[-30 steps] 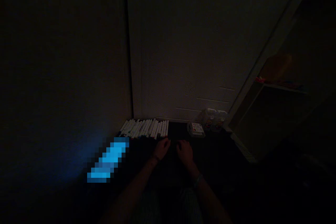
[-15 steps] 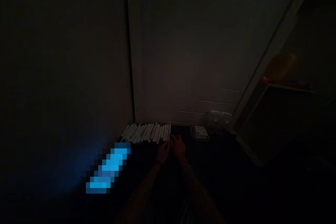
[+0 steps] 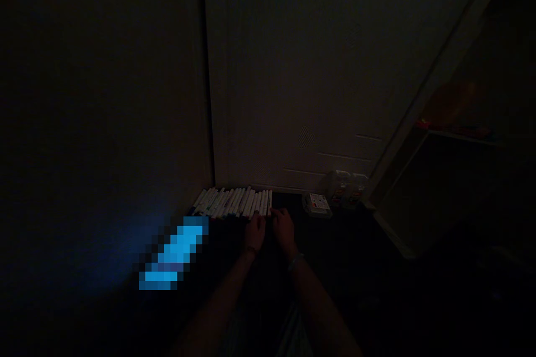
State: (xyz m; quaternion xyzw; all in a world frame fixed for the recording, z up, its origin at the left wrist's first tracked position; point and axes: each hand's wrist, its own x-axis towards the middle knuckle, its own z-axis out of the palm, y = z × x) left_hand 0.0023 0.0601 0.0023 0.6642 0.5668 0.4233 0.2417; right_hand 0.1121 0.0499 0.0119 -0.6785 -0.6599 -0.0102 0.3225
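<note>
Lots of white pens [image 3: 234,202] are lying side by side in a row on the dark table [image 3: 335,251], back by the wall [image 3: 288,67]. Some pens at the left end are leaning over more, and the ones at the right end are lying straighter. The left hand [image 3: 254,232] is reaching to the near ends of the pens, close to the right end of the row. Its fingers are bending, but it is looking too dark to tell if they are gripping a pen. The right hand [image 3: 285,230] is curling its fingers just beside the last pen on the right, and I cannot tell if it is holding anything. A small gap is showing between the hands. A band [image 3: 295,261] is going around the right wrist, and a dark band [image 3: 251,250] is going around the left one. A clear box [image 3: 317,204] is lying to the right of the pens, and two clear packs [image 3: 341,188] are standing behind it, near the wall. A blue patch [image 3: 176,251] is glowing on the left, in big blurry squares. Far to the right, a shelf [image 3: 464,135] is holding some red and orange things
</note>
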